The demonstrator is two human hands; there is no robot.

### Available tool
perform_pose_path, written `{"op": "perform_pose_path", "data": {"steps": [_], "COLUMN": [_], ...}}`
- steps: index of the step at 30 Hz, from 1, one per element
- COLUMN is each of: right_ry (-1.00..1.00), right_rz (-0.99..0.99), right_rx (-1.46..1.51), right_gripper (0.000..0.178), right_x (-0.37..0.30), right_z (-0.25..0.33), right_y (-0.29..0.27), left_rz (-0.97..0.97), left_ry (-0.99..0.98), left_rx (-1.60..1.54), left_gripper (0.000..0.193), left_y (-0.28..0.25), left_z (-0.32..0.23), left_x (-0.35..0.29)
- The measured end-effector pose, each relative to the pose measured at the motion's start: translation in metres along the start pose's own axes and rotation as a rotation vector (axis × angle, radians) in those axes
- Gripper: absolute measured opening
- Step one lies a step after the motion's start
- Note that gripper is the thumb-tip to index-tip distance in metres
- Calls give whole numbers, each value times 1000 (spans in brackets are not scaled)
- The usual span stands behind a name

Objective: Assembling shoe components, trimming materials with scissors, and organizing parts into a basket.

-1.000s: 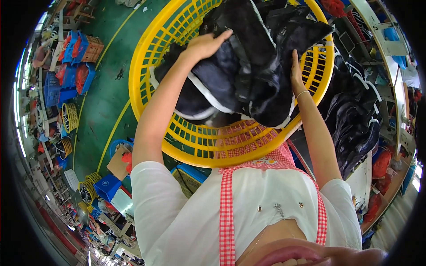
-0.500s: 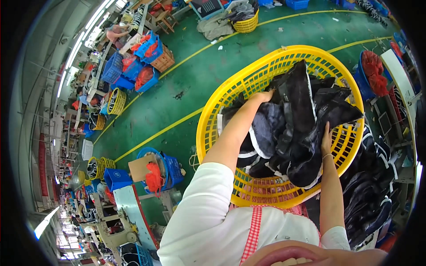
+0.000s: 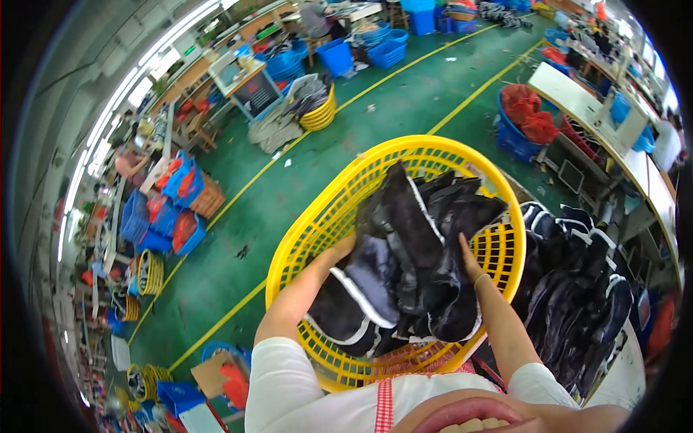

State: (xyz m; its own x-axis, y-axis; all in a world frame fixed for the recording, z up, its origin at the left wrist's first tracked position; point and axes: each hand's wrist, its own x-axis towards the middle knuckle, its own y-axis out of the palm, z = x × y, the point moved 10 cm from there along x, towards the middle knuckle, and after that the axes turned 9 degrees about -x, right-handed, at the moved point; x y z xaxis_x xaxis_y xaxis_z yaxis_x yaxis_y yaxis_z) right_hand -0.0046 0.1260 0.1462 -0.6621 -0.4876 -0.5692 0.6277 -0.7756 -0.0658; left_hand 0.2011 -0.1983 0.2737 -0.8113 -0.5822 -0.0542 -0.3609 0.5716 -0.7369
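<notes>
A big oval yellow plastic basket (image 3: 317, 207) stands close in front of me. It holds a heap of black plush-looking fabric pieces (image 3: 409, 220) with white edging. My left hand (image 3: 345, 249) is sunk into the heap's left side, its fingers mostly hidden behind the cloth. On the right side, my right hand (image 3: 469, 261) presses its fingers up along the pieces, the wrist over the basket's inner wall. Between them, the two hands clasp the bunch.
A large stack of similar black pieces (image 3: 577, 310) lies right of the basket. Beyond it are a blue tub (image 3: 514, 141) with red bags and a long white-topped table (image 3: 577, 94). Yellow lines cross the green floor (image 3: 346, 155). Blue crates (image 3: 167, 224) line the left side.
The view has swung, so the basket now sits lower and farther left in it. My left hand sits deeper beside the heap, its fingers more covered. My right hand stays against the pieces.
</notes>
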Motion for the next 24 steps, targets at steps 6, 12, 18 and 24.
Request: {"op": "perform_pose_path", "data": {"steps": [6, 12, 18, 24], "right_ry": [13, 120, 86, -11], "right_rz": [195, 230, 163, 197], "right_rx": [102, 197, -37, 36], "right_gripper": [88, 89, 96, 101], "right_x": [-70, -77, -61, -44], "right_z": [66, 69, 59, 47], "right_y": [67, 47, 35, 36], "left_rz": [-52, 87, 83, 52], "left_ry": [-468, -383, -307, -296], "left_rx": [-462, -451, -279, -110], "left_gripper": [51, 51, 47, 43], "left_y": [27, 80, 84, 63], "left_z": [228, 199, 167, 135], "left_x": [-10, 45, 35, 24]}}
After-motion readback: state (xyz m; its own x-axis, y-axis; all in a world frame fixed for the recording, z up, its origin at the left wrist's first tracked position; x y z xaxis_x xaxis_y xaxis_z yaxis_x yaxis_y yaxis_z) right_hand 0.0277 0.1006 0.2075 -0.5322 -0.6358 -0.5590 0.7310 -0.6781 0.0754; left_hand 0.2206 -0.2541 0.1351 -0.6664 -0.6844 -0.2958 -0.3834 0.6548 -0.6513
